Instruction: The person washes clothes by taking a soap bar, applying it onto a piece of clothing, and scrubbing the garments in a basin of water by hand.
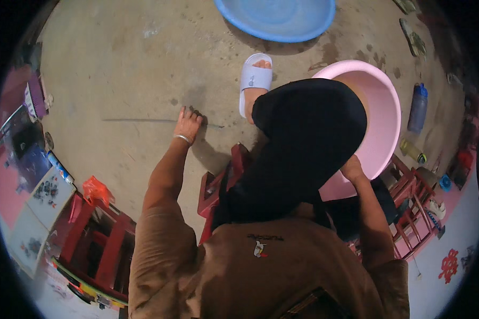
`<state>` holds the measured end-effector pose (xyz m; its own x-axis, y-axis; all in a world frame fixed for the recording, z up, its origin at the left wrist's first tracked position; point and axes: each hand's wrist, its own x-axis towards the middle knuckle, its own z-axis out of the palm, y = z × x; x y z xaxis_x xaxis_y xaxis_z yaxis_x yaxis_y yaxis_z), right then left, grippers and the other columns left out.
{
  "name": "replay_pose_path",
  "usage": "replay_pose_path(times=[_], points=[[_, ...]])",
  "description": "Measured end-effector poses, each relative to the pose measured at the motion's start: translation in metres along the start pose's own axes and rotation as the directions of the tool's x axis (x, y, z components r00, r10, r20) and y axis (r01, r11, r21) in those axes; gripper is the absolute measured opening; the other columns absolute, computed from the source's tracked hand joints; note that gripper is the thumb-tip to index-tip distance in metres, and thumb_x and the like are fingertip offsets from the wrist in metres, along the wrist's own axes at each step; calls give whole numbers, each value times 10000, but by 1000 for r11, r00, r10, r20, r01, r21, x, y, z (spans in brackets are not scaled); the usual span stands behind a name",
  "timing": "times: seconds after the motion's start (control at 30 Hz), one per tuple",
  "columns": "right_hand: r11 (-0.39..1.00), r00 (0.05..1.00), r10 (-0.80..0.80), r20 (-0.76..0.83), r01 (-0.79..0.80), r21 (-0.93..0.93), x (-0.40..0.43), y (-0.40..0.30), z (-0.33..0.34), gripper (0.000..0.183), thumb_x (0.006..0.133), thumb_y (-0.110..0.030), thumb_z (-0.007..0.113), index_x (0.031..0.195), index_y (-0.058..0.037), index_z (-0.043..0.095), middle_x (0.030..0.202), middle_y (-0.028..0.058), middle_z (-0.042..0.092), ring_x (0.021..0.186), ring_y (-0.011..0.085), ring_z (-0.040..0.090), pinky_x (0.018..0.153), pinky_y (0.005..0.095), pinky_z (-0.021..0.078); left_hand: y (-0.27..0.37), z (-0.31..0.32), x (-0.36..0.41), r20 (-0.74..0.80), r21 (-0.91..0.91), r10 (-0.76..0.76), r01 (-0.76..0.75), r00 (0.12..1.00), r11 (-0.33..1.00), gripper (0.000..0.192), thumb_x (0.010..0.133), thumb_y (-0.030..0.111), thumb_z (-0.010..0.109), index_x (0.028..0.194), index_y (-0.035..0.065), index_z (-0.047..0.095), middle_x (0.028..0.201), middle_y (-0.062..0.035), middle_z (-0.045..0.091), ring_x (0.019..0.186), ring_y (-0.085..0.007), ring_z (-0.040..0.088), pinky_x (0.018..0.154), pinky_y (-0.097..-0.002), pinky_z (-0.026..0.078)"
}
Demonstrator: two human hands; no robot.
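My left hand [189, 123] is low over the concrete floor, fingers bent, across a thin grey rod [143, 120]. Whether the fingers grip the rod or only pass over it is unclear. A silver bangle [182, 138] circles that wrist. My right hand [352, 169] reaches down at a pink plastic basin [383, 119], its fingers hidden behind my knee in black trousers [311, 115]. The knee also covers much of the basin, so what lies inside cannot be seen.
A blue basin [279, 28] stands ahead on the floor. My foot wears a white slipper [256, 81]. Red wooden stools [99, 243] and a red rack [411, 199] flank me. Two bottles, one blue [417, 109] and one yellowish [412, 149], lie rightward. A red plastic bag [97, 190] sits left.
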<state>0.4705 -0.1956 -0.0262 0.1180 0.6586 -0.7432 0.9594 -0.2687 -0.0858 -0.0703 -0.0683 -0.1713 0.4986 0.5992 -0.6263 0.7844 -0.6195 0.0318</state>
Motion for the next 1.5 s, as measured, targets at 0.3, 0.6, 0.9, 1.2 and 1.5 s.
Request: replay_pose_path(times=[0.3,0.6,0.9,1.2,1.5], points=[[954,992,117,-38,-102,282,-1,-12,-14,234,800,-166,563,970,-7,549,868,237,614,867,405,598,739,457,466,-34,-96,-9,-274,-273,-432,361,859,891,388,772,312,638,1114,152,545,1039,-76,597,1056,-248,531,1040,-521,228],[807,994,25,-105,42,589,1,-13,0,331,807,-284,656,976,-21,547,802,147,597,754,292,586,696,360,456,-18,-241,0,-309,-950,-561,-218,768,225,359,862,205,640,1135,7,517,1038,-70,591,910,-148,561,847,-262,443],[633,947,208,-246,62,772,1,4,39,469,743,-244,655,1131,2,556,1047,182,630,986,278,612,849,369,471,212,-429,-28,-654,-564,140,-602,744,564,435,713,143,719,1104,32,564,1000,-142,600,937,-278,582,833,-359,450],[91,789,434,-434,441,893,-58,4,-24,382,728,-140,632,1062,35,569,827,51,600,746,162,573,740,279,459,285,-264,131,22,-309,484,-455,875,835,470,720,287,763,1120,103,598,1006,-116,626,1025,-266,575,924,-368,392],[-548,719,693,-54,574,609,-25,5,-46,295,705,4,557,995,-26,604,883,81,616,840,185,611,763,297,493,356,-306,102,80,-757,385,307,920,-576,360,921,338,532,1055,8,589,1013,-117,631,941,-222,616,870,-361,487]])
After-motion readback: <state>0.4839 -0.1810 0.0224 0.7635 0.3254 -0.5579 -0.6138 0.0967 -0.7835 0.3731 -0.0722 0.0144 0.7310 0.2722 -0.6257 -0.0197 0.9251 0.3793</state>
